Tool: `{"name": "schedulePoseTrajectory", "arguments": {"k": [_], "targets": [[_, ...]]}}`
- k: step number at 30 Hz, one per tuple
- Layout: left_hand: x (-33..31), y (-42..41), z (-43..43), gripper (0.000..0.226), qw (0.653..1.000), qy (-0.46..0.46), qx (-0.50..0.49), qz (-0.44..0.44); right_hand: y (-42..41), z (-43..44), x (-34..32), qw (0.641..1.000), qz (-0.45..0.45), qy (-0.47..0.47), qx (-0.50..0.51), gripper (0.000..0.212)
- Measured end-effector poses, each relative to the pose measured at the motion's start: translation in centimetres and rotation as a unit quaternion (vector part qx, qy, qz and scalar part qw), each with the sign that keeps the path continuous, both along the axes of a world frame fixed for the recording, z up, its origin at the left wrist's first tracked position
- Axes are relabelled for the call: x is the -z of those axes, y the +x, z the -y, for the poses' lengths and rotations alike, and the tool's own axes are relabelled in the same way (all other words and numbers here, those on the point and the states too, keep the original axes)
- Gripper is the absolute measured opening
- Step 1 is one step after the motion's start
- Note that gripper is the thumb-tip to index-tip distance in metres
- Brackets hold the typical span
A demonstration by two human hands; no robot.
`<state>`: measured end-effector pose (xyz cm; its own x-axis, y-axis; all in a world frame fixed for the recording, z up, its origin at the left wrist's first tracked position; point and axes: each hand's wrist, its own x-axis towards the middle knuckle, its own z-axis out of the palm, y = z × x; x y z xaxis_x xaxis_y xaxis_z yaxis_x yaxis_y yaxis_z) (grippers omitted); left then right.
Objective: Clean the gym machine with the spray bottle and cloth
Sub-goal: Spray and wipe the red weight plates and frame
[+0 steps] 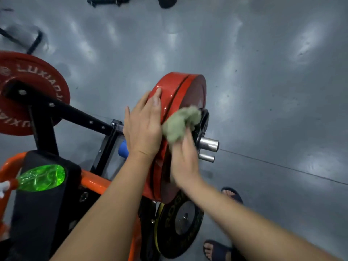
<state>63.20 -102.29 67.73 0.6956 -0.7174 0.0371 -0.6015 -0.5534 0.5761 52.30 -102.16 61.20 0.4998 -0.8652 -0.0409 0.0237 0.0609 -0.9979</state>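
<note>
Nearest, a black weight plate (180, 223) carries letters, but the right forearm covers part of them and they are not readable. The green spray bottle (42, 178) lies on a black pad (37, 213), its head cut by the frame edge. The right hand (185, 162), blurred, grips the green cloth (180, 123) against the red plates (180, 87). The left hand (143, 129) rests flat on them, fingers straight and together. Farther left, another red plate (33, 91) reads "LUXIAO", the rest hidden behind a black bar (79, 113).

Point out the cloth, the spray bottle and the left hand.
cloth (180, 122): head view, middle of the bunched fabric.
spray bottle (42, 178): head view, green translucent body.
left hand (142, 129): head view, back of the hand.
</note>
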Motion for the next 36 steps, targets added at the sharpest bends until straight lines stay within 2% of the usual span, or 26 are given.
{"name": "schedulePoseTrajectory", "arguments": {"k": [2,4,5,7,8,9,12,13,14,15,16,17,18,20,22,23,27,33,36], "targets": [[0.3,-0.1,-0.2,0.078,0.999,0.002,0.013,0.033,2.7,7.5,-0.9,0.993,-0.037,0.097,0.053,0.043],[0.4,-0.5,-0.3,0.074,0.999,-0.003,0.004,0.049,5.7,14.6,0.1,0.967,-0.078,0.234,0.056,0.045],[0.3,-0.7,-0.4,0.072,0.999,-0.006,-0.003,0.054,6.9,16.8,1.5,0.952,-0.094,0.287,0.049,0.056],[0.2,-0.9,-0.3,0.068,0.998,-0.012,-0.010,0.056,7.7,17.5,3.1,0.937,-0.128,0.320,0.061,0.097],[0.2,-0.9,-0.2,0.067,0.998,-0.013,-0.010,0.055,7.2,15.7,2.4,0.936,-0.127,0.321,0.069,0.107],[0.2,-0.8,-0.3,0.066,0.998,-0.013,-0.010,0.056,6.3,13.1,0.3,0.943,-0.123,0.301,0.066,0.106],[0.4,-0.4,-0.4,0.065,0.998,-0.017,0.000,0.067,4.5,8.2,-2.9,0.947,-0.127,0.294,0.009,0.091],[0.4,-0.4,-0.5,0.065,0.998,-0.017,-0.001,0.067,4.6,8.5,-3.3,0.945,-0.121,0.303,-0.001,0.077],[0.5,-0.4,-0.6,0.065,0.998,-0.018,-0.001,0.065,5.2,9.7,-3.7,0.941,-0.114,0.317,-0.001,0.053],[0.5,-0.4,-0.7,0.065,0.998,-0.020,-0.003,0.062,6.1,11.3,-4.0,0.936,-0.091,0.339,0.011,0.028],[0.5,-0.4,-0.7,0.065,0.998,-0.023,-0.007,0.059,6.8,12.8,-4.7,0.935,-0.074,0.346,0.039,0.014],[0.5,-0.4,-0.7,0.065,0.998,-0.025,-0.013,0.053,7.7,14.1,-5.1,0.939,-0.082,0.327,0.076,0.017],[0.4,-0.4,-0.7,0.065,0.998,-0.026,-0.018,0.045,8.2,14.7,-5.5,0.942,-0.130,0.290,0.105,0.022],[0.3,-0.5,-0.8,0.065,0.999,-0.028,-0.021,0.033,9.1,14.9,-4.5,0.934,-0.230,0.226,0.152,0.046],[0.3,-0.5,-0.8,0.065,0.999,-0.032,-0.020,0.027,9.5,14.3,-3.3,0.928,-0.254,0.225,0.155,0.070],[0.4,-0.5,-0.9,0.066,0.999,-0.033,-0.017,0.025,9.5,14.0,-3.1,0.929,-0.253,0.220,0.156,0.070],[0.2,-0.3,-1.0,0.067,0.999,-0.034,-0.009,0.018,8.9,12.6,-3.6,0.941,-0.254,0.151,0.166,0.048],[0.4,-0.1,-1.1,0.069,0.997,-0.067,-0.019,-0.025,7.4,7.8,-3.9,0.958,-0.208,0.079,0.181,0.053],[0.3,-0.2,-1.0,0.072,0.997,-0.069,-0.020,-0.023,6.9,6.1,-4.2,0.954,-0.212,0.065,0.202,0.053]]}}
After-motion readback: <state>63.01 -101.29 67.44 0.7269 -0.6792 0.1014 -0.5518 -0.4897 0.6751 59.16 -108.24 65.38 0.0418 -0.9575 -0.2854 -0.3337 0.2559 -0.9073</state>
